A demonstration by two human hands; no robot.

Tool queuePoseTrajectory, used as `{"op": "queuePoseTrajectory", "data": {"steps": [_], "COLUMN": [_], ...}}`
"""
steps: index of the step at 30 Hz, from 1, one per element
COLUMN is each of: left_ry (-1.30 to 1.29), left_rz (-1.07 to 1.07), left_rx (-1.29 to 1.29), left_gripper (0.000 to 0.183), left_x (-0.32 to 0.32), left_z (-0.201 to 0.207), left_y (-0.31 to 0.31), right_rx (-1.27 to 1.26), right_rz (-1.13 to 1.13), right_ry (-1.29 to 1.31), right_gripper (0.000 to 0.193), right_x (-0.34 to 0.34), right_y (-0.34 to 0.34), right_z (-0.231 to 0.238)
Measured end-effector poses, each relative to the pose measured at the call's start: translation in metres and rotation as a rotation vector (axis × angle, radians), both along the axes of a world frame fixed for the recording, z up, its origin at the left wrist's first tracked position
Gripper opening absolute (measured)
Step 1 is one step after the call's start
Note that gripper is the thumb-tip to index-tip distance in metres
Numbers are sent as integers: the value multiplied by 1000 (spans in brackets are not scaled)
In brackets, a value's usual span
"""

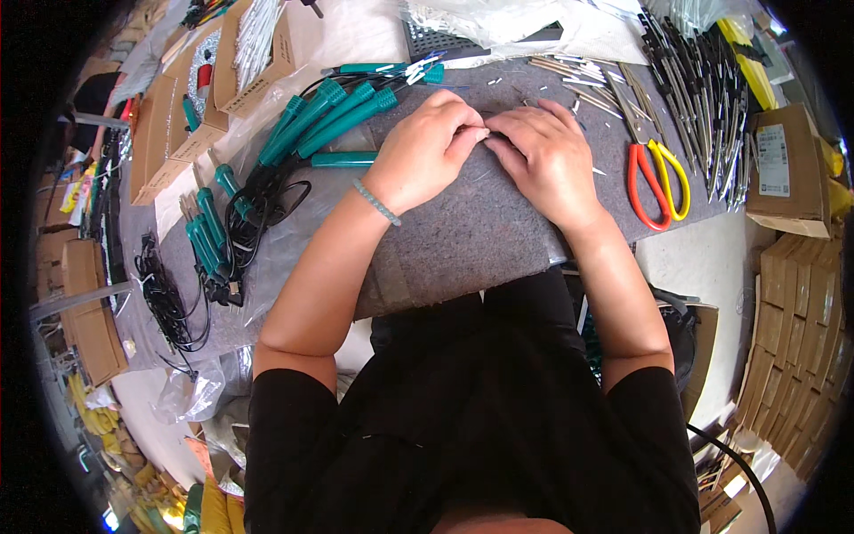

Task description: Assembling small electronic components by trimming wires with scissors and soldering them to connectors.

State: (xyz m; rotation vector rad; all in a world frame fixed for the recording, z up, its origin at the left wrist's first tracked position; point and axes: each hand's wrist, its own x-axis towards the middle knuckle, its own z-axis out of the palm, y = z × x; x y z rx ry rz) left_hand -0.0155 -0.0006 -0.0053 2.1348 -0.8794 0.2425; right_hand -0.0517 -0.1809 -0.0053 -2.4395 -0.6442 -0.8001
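My left hand and my right hand meet over the grey cloth-covered table. The left thumb and index finger are pinched together; whatever is between them is too small to make out. Fingers of the right hand are bent and closed at the same spot, its fingertips partly hidden. Green tapered handles, like soldering iron handles, lie just left of the left hand with black cables. White-sleeved wire ends stick out beyond that hand. Scissors with red and yellow grips rest right of my right hand.
Thin rods and a pile of dark-and-silver metal rods lie at the far right. Green-handled pieces and black cables lie at left. Open cardboard boxes stand at far left; another carton sits at right.
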Motion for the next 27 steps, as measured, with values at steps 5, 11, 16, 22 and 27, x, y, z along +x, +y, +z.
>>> {"op": "queuePoseTrajectory", "data": {"steps": [5,11,16,22,27], "left_ry": [204,226,237,71,105], "left_rz": [-1,-11,-37,-34,21], "left_rx": [-45,-51,-40,58,187], "left_gripper": [11,7,7,12,16], "left_x": [-1,2,1,3,0], "left_z": [9,6,8,5,10], "left_y": [9,13,11,9,6], "right_rx": [-100,-124,-106,-97,-69], "right_rz": [-35,-34,-23,11,15], "right_ry": [-29,-10,-50,-30,1], "right_gripper": [13,13,14,17,17], "right_x": [2,1,3,2,3], "right_y": [-2,-2,-1,-4,-6], "right_z": [-7,-3,-9,-9,-10]}}
